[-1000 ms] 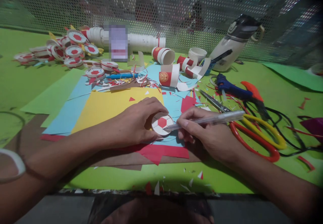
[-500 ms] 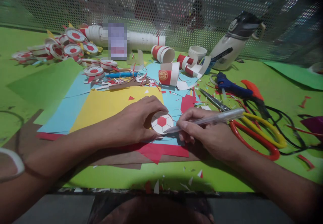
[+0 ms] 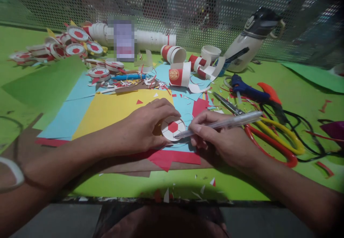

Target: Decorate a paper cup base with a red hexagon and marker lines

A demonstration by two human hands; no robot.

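Now | left hand [image 3: 142, 130] pins disc [image 3: 173, 127] | right hand [image 3: 217, 143] holds pen [image 3: 225, 122] | cup [image 3: 174, 54] lies tipped

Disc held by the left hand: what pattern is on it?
White disc with a red hexagon in the middle and thin lines around it; head view.

Bare forearms [image 3: 80, 155], thin dark left wristband [image 3: 29, 180]

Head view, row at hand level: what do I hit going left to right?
From the left: left hand gripping the paper disc → right hand holding a clear pen → red-and-yellow scissors → purple scrap at the right edge.
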